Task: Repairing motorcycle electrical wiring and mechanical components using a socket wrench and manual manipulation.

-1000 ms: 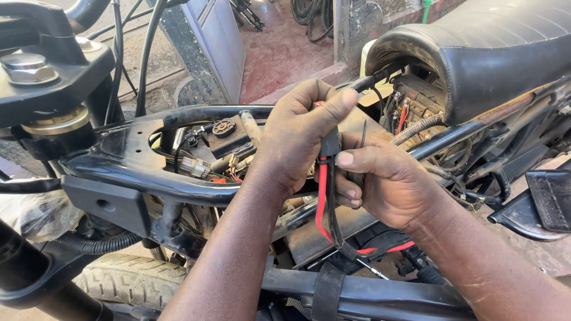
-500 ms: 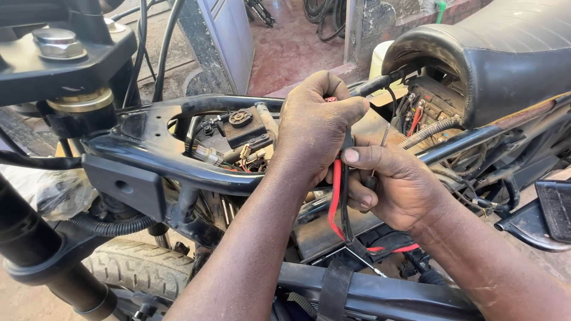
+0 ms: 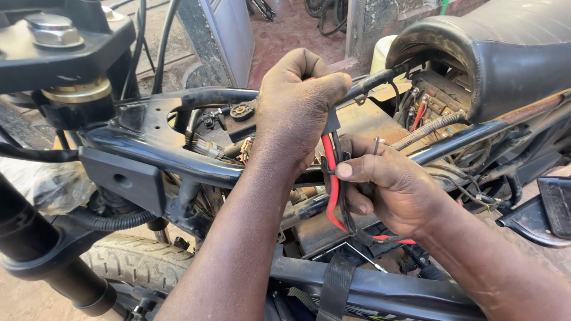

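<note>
Gripping the red wire (image 3: 333, 196) above the motorcycle frame (image 3: 178, 163), left hand (image 3: 297, 113) and right hand (image 3: 389, 190) fingers clamp it, still loose and unrouted.

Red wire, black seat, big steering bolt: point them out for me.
red wire (image 3: 331, 196), head view, on its bare stretch below the hands.
black seat (image 3: 511, 47), head view, on its top surface.
steering bolt (image 3: 52, 30), head view, on the silver hex head at upper left.
</note>
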